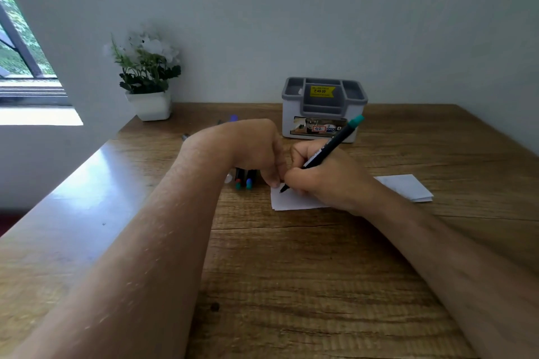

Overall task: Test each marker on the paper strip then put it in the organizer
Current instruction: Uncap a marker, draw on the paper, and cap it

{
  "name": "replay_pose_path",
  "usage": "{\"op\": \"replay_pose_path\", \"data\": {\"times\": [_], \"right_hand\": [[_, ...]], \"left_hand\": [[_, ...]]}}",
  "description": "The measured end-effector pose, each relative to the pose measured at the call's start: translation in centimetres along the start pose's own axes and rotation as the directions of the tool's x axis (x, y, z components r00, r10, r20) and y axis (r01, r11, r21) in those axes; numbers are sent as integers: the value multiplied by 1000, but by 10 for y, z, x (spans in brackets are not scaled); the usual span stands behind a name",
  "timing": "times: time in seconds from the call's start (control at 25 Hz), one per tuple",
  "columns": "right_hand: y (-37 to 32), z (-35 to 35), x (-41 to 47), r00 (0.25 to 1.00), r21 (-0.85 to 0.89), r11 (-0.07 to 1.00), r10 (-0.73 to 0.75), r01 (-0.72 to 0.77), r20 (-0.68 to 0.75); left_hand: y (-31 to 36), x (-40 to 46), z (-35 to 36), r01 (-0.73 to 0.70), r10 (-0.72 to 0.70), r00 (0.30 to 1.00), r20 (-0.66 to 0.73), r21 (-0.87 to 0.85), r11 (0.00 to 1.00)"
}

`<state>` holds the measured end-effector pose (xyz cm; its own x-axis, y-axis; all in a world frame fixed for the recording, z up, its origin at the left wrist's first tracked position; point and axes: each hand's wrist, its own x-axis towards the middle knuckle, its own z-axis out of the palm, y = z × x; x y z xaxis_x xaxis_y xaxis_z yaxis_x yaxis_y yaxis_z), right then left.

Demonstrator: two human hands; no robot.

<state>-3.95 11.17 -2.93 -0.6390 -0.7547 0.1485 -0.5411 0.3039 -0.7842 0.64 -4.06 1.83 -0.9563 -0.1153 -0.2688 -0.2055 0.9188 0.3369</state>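
Observation:
My right hand point(323, 176) grips a black marker with a teal end point(332, 147), its tip touching the left end of a white paper strip point(291, 201) on the wooden table. My left hand point(256, 148) is curled, its fingertips pressing the strip's upper left corner. Whether it holds a cap, I cannot tell. Under my left hand lie more black markers point(243, 179) with coloured ends, partly hidden. The grey and white organizer point(323, 108) stands behind my hands near the wall, and no markers show in its compartments.
A white pot with white flowers point(147, 79) stands at the table's back left corner. More marker ends, one purple point(233, 118), peek out behind my left wrist. The table's left edge point(96, 160) runs diagonally beside a window.

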Motion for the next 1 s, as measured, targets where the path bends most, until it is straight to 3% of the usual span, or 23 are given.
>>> {"op": "replay_pose_path", "data": {"times": [0.36,1.0], "right_hand": [[-4,2,-1,1000,-10,1000,7,-7,31],[-4,4,-3,999,-48,999,-9,7,-38]], "left_hand": [[3,-3,0,34,-33,999,18,-26,999],[5,-6,1,38,-38,999,15,-28,999]]}}
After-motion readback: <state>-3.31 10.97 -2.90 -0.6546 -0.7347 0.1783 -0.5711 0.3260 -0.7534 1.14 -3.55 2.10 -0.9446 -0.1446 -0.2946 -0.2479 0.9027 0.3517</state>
